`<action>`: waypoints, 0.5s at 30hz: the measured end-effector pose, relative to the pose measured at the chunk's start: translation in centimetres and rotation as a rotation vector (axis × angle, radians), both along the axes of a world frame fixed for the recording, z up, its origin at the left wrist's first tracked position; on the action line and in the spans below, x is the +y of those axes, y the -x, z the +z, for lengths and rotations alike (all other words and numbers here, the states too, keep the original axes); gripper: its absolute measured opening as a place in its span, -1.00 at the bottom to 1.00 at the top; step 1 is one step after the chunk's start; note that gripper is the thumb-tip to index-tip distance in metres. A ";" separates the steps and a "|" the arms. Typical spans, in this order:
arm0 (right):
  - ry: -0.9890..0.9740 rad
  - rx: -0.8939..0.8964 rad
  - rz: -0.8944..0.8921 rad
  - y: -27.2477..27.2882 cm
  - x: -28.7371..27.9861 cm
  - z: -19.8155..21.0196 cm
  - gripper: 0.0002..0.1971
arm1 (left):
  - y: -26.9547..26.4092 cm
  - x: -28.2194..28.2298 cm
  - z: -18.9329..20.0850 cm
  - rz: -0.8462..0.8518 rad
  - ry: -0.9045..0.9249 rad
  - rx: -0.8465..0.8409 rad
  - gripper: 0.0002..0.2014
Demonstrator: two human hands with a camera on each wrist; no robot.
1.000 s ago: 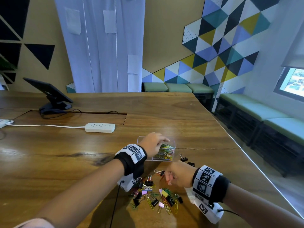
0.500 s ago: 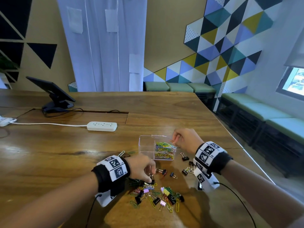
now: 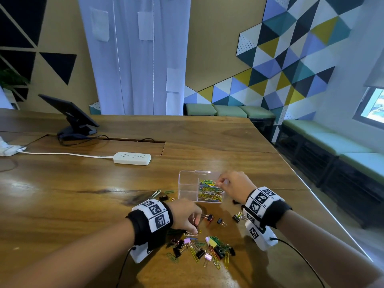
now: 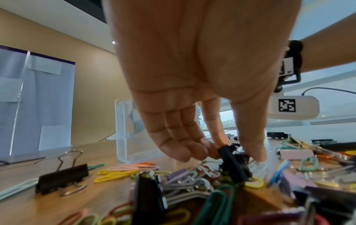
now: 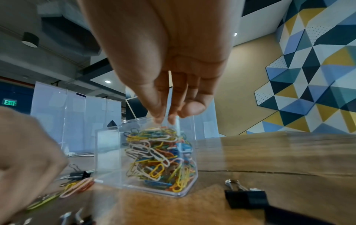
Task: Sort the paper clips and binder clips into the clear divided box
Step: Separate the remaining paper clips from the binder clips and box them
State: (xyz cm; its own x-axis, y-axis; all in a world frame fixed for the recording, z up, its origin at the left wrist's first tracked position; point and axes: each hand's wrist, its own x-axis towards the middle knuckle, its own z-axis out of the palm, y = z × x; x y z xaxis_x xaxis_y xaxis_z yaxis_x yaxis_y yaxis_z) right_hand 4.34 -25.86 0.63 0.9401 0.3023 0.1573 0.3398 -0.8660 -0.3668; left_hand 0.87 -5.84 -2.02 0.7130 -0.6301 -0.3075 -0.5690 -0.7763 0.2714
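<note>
The clear divided box (image 3: 187, 185) stands mid-table. Its right compartment is heaped with coloured paper clips (image 3: 209, 191) (image 5: 158, 159); the left compartment (image 5: 108, 150) looks empty. A mixed pile of paper clips and binder clips (image 3: 204, 249) lies in front of it. My left hand (image 3: 194, 224) (image 4: 237, 153) is at the pile's far edge, thumb and forefinger pinching a small black binder clip (image 4: 234, 165). My right hand (image 3: 220, 182) (image 5: 165, 120) hovers over the paper-clip heap with thumb and forefinger tips close together. Whether a clip sits between them is hidden.
Loose black binder clips lie near the box (image 3: 221, 221), (image 3: 236, 217), (image 5: 246, 197), and another sits left of it (image 3: 163, 197) among stray paper clips (image 3: 156, 193). A white power strip (image 3: 132, 158) and a tablet on a stand (image 3: 70, 119) are farther back. The table's edge (image 3: 324, 204) runs along the right.
The hands have swapped places: my left hand came back from the box to the pile and pinched a black binder clip, while my right hand went from the pile up to the paper-clip compartment.
</note>
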 end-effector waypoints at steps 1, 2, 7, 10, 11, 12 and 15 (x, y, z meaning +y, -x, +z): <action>0.003 -0.016 0.015 0.4 -0.1 0.0 -0.87 | -0.1 0.1 0.0 0.011 0.021 -0.009 -0.72; 0.007 -0.026 0.029 0.9 -0.2 0.0 -0.87 | -0.2 0.2 0.1 0.023 0.033 -0.023 -0.72; 0.059 -0.003 0.132 4.3 0.0 -0.2 -0.79 | -1.2 0.4 0.6 0.089 0.025 -0.093 -0.74; 0.117 0.122 0.196 5.9 0.2 -0.6 -0.80 | -1.5 0.6 0.6 0.109 0.040 -0.107 -0.75; 0.138 0.187 0.210 6.5 0.2 -0.8 -0.82 | -1.5 0.6 0.5 0.100 0.036 -0.104 -0.75; 0.163 0.255 0.225 6.9 0.3 -0.9 -0.82 | -1.5 0.6 0.4 0.088 0.029 -0.098 -0.75; 0.234 0.458 0.223 7.8 0.6 -1.1 -0.70 | -1.5 0.4 0.2 0.056 0.015 -0.090 -0.76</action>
State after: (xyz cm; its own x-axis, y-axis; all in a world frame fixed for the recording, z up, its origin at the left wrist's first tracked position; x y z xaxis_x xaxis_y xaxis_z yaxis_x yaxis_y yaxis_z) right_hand -3.48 -25.23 -0.48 0.8058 0.4797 -0.3471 0.3758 -0.8673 -0.3263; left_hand 2.38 -5.41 -1.79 0.7715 -0.5928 -0.2310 -0.5476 -0.8036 0.2332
